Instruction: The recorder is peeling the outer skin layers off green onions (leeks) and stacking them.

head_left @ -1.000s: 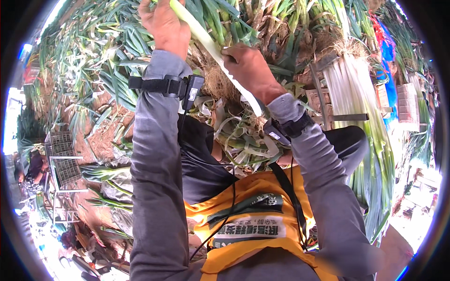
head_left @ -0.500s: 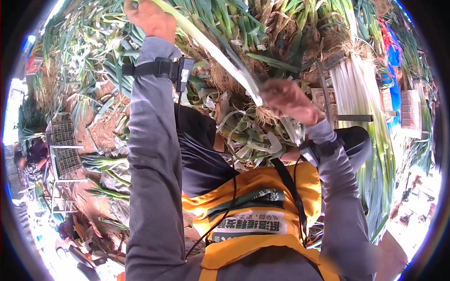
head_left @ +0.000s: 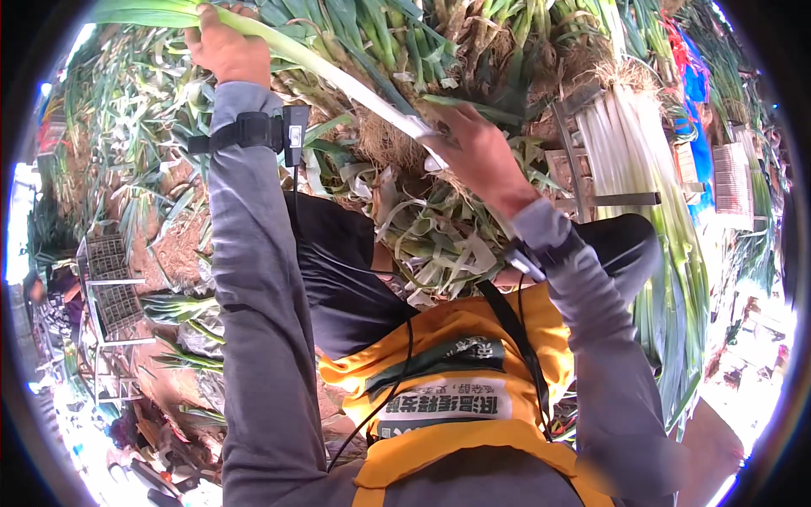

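A long leek [head_left: 338,80] slants across the upper part of the head view, green leaves to the upper left, white end lower right. My left hand [head_left: 228,49] is closed round it where the white shades into green. My right hand [head_left: 481,156] is at the white end, fingers closed against the stalk; the hand partly hides the end and its roots. Just beyond the stalk lie unpeeled leeks [head_left: 393,135] with brown, shaggy roots. Below my right hand is a heap of stripped leaves [head_left: 448,237].
On my right, a bundle of clean white leeks [head_left: 621,139] rests by a metal-barred frame [head_left: 625,200], roots away from me. Loose leaves [head_left: 127,118] cover the ground at left. Wire-mesh crates [head_left: 114,279] stand farther left. Beyond the bundle is blue sheeting [head_left: 697,135].
My left hand has drawn the leek up and to the left. My right hand has moved left and slightly up along with its white end, its fingers now less blurred.
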The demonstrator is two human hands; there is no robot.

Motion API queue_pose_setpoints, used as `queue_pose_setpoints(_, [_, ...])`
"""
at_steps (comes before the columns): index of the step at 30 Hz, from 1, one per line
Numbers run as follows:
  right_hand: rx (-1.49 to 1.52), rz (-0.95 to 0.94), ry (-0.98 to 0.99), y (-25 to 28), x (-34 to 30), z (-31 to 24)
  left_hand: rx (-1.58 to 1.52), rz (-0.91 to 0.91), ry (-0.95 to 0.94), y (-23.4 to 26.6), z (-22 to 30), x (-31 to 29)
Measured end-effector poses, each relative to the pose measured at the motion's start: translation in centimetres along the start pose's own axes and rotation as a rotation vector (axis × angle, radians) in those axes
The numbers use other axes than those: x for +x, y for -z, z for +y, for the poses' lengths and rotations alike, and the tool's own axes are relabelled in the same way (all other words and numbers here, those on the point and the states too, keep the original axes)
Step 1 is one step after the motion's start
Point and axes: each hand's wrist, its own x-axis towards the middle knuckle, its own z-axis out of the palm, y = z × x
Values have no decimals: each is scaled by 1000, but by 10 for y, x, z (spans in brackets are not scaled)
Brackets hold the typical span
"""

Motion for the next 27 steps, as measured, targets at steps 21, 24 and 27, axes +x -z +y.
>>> queue_pose_setpoints(21, [-61, 274, -386, 35, -72, 69, -98, 290, 64, 28, 14, 2])
queue_pose_setpoints(24, [-357, 316, -403, 38, -87, 99, -83, 378, 42, 7, 14, -14])
queue_pose_setpoints(27, [40, 280, -890, 56, -108, 136, -65, 334, 6, 10, 23, -7])
